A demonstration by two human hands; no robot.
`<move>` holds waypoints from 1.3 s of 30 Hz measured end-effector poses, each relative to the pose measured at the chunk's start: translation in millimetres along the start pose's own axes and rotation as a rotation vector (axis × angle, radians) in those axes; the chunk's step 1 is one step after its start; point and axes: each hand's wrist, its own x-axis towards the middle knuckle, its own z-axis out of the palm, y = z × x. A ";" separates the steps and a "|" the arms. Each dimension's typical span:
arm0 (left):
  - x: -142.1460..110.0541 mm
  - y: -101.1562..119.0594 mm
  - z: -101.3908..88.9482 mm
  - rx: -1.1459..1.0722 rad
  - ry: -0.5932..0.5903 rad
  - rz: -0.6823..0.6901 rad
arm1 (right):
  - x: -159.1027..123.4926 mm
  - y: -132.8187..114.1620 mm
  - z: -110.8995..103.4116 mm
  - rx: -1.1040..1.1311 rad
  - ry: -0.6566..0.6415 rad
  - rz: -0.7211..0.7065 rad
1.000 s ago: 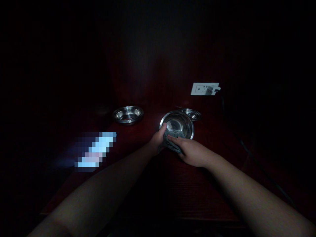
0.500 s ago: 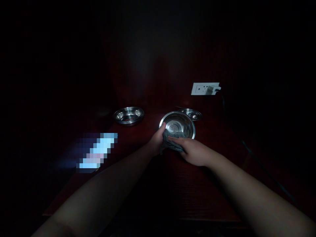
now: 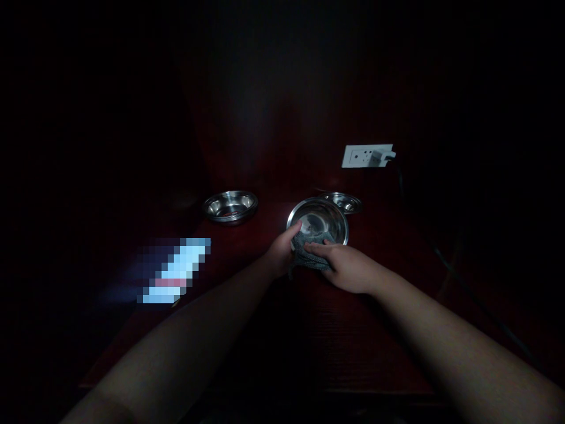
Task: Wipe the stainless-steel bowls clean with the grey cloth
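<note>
A shiny steel bowl (image 3: 324, 215) is tilted toward me above the dark red table. My left hand (image 3: 282, 250) grips its left side, thumb over the rim and the other fingers hidden beneath. A grey cloth (image 3: 311, 253) is draped over the bowl's near rim. My right hand (image 3: 348, 265) is closed on that cloth, pressing it against the rim with its fingers pointing left. Behind the bowl, partly covered by it, a shallow steel dish (image 3: 351, 203) lies on the table.
Steel bowls, apparently stacked, (image 3: 231, 207) stand at the back left. A blurred-out glowing screen (image 3: 179, 271) lies at left. On the back wall is a white socket panel (image 3: 366, 156) with a plug in it; a dark cable (image 3: 468, 288) runs down the right side.
The bowl has turned and shifted slightly in my left hand. My right hand and the cloth have moved a little along the near rim.
</note>
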 end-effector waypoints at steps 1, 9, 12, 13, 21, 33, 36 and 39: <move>-0.5 0.4 -0.3 0.020 0.001 -0.001 | 0.2 0.4 0.6 0.005 0.014 -0.002; -2.2 1.2 -1.0 0.034 -0.035 0.070 | 3.6 3.7 5.5 0.096 0.132 -0.100; -2.2 0.8 0.3 0.006 -0.061 0.083 | 4.1 4.1 7.4 0.110 0.122 -0.124; -2.4 0.8 0.6 0.003 -0.061 0.075 | 3.9 4.0 7.7 0.114 0.117 -0.124; -5.4 1.5 3.6 0.017 -0.039 0.020 | 2.9 5.2 6.4 0.100 0.060 -0.090; 0.7 -2.2 -1.3 0.023 -0.040 0.021 | 3.1 6.6 7.1 0.114 0.056 -0.090; -1.0 -1.5 0.0 0.015 -0.034 0.014 | 3.2 7.4 6.7 0.111 0.051 -0.078; -2.8 -0.7 2.6 -0.006 -0.038 0.007 | 3.4 8.2 5.8 0.097 0.042 -0.054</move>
